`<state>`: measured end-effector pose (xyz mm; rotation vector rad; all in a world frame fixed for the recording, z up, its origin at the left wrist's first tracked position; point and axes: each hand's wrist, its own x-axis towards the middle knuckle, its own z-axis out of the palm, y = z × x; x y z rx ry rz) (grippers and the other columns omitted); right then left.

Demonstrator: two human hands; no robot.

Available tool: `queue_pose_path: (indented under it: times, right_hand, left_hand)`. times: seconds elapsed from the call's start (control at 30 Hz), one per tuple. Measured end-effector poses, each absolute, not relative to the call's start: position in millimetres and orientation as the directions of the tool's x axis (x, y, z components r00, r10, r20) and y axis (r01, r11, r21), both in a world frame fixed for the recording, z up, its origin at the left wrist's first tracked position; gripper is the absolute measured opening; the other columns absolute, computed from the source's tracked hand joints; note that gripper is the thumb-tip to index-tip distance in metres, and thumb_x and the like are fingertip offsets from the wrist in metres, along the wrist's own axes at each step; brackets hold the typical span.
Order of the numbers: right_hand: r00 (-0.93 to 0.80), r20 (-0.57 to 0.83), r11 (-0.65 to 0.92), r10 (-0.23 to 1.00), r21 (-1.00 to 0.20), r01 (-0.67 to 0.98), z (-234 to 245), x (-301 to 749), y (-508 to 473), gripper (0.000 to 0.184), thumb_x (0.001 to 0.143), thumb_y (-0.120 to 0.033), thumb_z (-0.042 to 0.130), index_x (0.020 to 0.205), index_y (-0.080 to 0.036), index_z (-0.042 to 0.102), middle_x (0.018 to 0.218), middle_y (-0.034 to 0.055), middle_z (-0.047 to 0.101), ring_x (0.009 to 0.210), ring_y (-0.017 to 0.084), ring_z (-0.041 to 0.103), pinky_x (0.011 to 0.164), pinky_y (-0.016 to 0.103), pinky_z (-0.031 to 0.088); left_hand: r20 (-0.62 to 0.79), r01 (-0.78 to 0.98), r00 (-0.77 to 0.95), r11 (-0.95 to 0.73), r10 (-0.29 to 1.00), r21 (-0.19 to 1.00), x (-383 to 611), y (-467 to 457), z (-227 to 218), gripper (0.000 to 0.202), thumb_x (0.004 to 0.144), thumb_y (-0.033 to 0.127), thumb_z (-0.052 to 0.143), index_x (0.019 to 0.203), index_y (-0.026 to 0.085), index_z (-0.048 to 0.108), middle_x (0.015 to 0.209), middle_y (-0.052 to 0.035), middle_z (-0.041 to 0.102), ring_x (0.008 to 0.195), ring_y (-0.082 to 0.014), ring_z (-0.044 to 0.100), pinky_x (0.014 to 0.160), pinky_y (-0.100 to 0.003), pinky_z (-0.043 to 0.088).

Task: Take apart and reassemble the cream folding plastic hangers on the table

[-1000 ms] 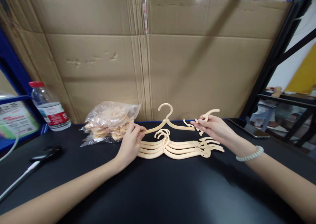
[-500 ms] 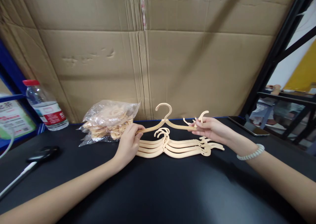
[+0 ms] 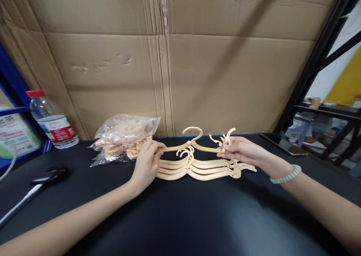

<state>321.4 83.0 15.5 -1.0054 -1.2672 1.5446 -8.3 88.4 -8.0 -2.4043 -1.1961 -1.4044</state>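
Note:
A beige clothes hanger (image 3: 177,148) is held out level across both hands, its hook (image 3: 194,130) upward. My left hand (image 3: 147,164) is closed on its left end, which the fingers hide. At the other end, my right hand (image 3: 242,149) pinches the hanger beside a curved, branching end piece (image 3: 229,137). Just below and nearer to me, several matching hangers (image 3: 208,177) lie in a neat overlapping row, hooks together and similar curved pieces at their right ends. Their left ends are partly behind my left hand.
A clear plastic bag (image 3: 124,135) of beige parts lies left of my left hand. Farther left stand a red-capped bottle (image 3: 53,120) and a black device with a white cable (image 3: 49,176). A phone (image 3: 283,145) lies at right. Cardboard (image 3: 225,68) walls off the back.
The held hanger's hook has tipped down and shifted right. My right hand has lowered slightly with its end; my left hand has barely moved.

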Motion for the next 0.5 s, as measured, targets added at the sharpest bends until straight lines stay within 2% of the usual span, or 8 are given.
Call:
queue_pose_path:
  times: [0.2, 0.33, 0.5]
  right_hand:
    - [-0.155, -0.013, -0.032, 0.988, -0.992, -0.122, 12.5, 315.1, 81.6, 0.023, 0.066, -0.016, 0.081, 0.066, -0.018, 0.058, 0.074, 0.0023, 0.064, 0.073, 0.018, 0.070, 0.084, 0.036, 0.061]
    - [-0.065, 0.014, 0.006, 0.998, -0.993, -0.115, 12.2, 312.8, 81.9, 0.024, 0.068, -0.013, 0.079, 0.066, -0.017, 0.056, 0.069, 0.0004, 0.061, 0.063, 0.015, 0.069, 0.073, 0.031, 0.063]
    - [-0.080, 0.062, 0.046, 0.995, -0.981, -0.186, 12.9, 311.2, 81.8, 0.020, 0.071, -0.013, 0.077, 0.071, -0.017, 0.058, 0.072, 0.0020, 0.063, 0.071, 0.019, 0.071, 0.080, 0.034, 0.063]
  left_hand:
    - [0.781, 0.669, 0.267, -0.692, 0.564, 0.272, -7.9, 88.1, -9.0, 0.018, 0.088, 0.009, 0.041, 0.090, 0.019, 0.056, 0.087, -0.0049, 0.058, 0.086, -0.0210, 0.056, 0.078, -0.034, 0.048]
    - [0.780, 0.667, 0.252, -0.687, 0.572, 0.288, -7.7, 89.8, -10.9, 0.018, 0.091, 0.012, 0.041, 0.093, 0.019, 0.057, 0.088, -0.0051, 0.058, 0.086, -0.0205, 0.057, 0.078, -0.034, 0.048]
    - [0.766, 0.675, 0.304, -0.695, 0.566, 0.246, -6.4, 89.8, -11.3, 0.016, 0.093, 0.019, 0.044, 0.103, 0.019, 0.057, 0.096, -0.0061, 0.062, 0.091, -0.0209, 0.060, 0.081, -0.034, 0.049]
